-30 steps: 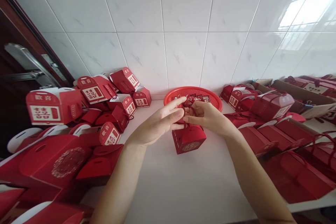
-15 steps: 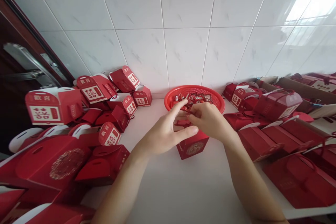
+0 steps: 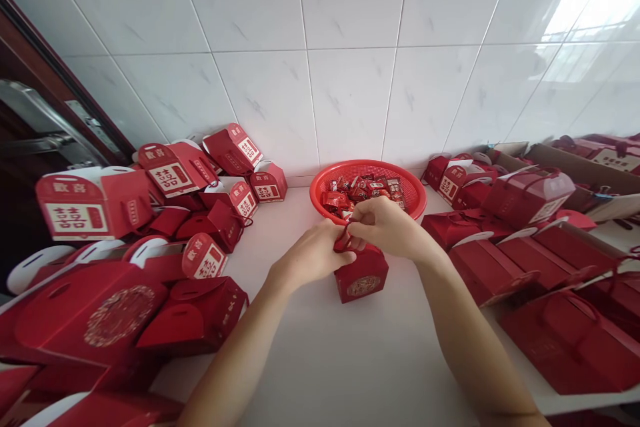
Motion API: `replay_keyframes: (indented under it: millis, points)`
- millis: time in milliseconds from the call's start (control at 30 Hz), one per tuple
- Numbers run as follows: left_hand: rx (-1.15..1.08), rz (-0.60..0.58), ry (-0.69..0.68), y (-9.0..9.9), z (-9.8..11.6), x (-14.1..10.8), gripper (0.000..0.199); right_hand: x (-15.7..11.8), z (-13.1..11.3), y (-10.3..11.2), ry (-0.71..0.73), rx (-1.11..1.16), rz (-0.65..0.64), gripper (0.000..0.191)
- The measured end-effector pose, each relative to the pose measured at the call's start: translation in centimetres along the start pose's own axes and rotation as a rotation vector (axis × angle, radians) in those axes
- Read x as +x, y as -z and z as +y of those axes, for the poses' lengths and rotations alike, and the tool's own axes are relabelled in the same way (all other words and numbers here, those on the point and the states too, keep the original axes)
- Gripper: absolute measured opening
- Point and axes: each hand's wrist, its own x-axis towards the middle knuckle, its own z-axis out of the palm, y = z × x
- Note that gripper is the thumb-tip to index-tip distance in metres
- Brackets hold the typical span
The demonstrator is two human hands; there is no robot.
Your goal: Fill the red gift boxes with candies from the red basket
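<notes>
A small red gift box (image 3: 361, 281) with a gold round pattern on its near side stands on the white tabletop. My left hand (image 3: 314, 252) is closed at the left of the box's top, thumb pointing right. My right hand (image 3: 391, 227) pinches a red strip at the top of the same box, its fingertips almost meeting the left ones. Whether that strip is a handle or a flap I cannot tell. Just behind the hands sits a red plastic basket (image 3: 417, 190) containing several red-wrapped candies (image 3: 363, 188).
Red gift boxes (image 3: 173, 177) with white flaps are piled on the left, beside a dark door with a metal handle (image 3: 45, 133). More red boxes (image 3: 530, 193) fill the right, with open cartons (image 3: 575, 170) behind them. White tiled wall (image 3: 350, 87) closes off the back.
My left hand has come down from open, spread fingers to closing at the box's top. My right hand has shifted slightly down and left. The candies in the basket show more now.
</notes>
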Motion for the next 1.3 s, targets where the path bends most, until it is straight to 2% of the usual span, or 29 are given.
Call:
replay_keyframes:
  millis: [133, 233, 367, 500, 667, 1000, 1167, 1300]
  points:
    - [0.001, -0.130, 0.037, -0.5, -0.9, 0.7, 0.009, 0.6, 0.5, -0.5, -0.052, -0.087, -0.113, 0.014]
    - [-0.017, -0.192, 0.089, -0.8, -1.4, 1.2, 0.008, 0.9, 0.7, -0.9, -0.059, -0.137, -0.139, 0.015]
    - [-0.044, -0.204, 0.151, -0.9, -1.6, 1.5, 0.010, 1.2, 0.7, -1.2, -0.071, -0.085, -0.155, 0.012]
    - [-0.053, -0.215, 0.211, -0.8, -1.6, 1.5, 0.014, 1.5, 1.3, -1.3, -0.096, 0.082, -0.217, 0.010]
    - [-0.048, -0.228, 0.191, -0.8, -1.8, 1.6, 0.020, 2.1, 2.3, -0.8, -0.113, 0.306, -0.294, 0.009]
    - [-0.058, -0.186, 0.185, -0.4, -2.0, 1.5, 0.025, 2.9, 3.0, -0.6, -0.163, 0.604, -0.392, 0.022]
    - [-0.082, -0.213, 0.143, 0.5, -1.8, 1.0, 0.032, 2.7, 2.7, -0.5, -0.186, 0.645, -0.351, 0.021]
    - [-0.062, -0.240, 0.103, 1.6, -1.7, 0.5, 0.037, 1.9, 1.7, -0.1, -0.139, 0.661, -0.329, 0.024]
